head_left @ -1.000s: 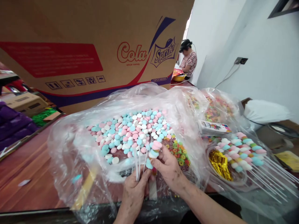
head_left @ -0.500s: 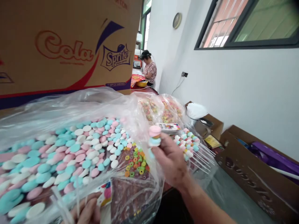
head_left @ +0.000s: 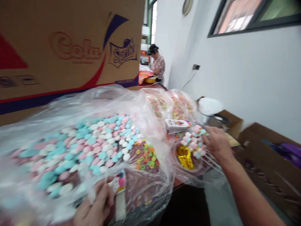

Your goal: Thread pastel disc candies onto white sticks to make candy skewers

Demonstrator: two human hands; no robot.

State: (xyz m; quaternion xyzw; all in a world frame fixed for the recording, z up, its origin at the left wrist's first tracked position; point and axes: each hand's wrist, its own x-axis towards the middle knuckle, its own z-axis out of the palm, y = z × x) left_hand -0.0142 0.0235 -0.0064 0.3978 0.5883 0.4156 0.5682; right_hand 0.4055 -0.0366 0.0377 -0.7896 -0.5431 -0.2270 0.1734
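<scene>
My left hand (head_left: 97,201), low in the view, is closed round several thin white sticks (head_left: 87,183), which are smeared by motion. Beside its fingers lies a printed card (head_left: 119,182). At the right, my right hand (head_left: 217,142) pinches a marshmallow skewer at the edge of a pile of marshmallow skewers (head_left: 194,141); its fingertips are partly blurred, and the held skewer is hard to tell from the pile. Flat pink, blue and white marshmallows (head_left: 94,144) spread over the plastic on the left. Colourful ring-shaped cereal pieces (head_left: 147,157) lie right of them.
A large cardboard box (head_left: 70,44) stands behind the marshmallows. Clear bags of coloured rings (head_left: 176,105) and a stack of cards (head_left: 177,123) sit further back. Gold twist ties (head_left: 185,157) lie near the skewers. Open cartons (head_left: 265,160) are at right. A person (head_left: 158,64) works beyond.
My right hand has moved right, carrying the stacked marshmallows from above the cereal rings to the skewer pile. The view has shifted, bringing the gold ties into sight. My left hand keeps the sticks.
</scene>
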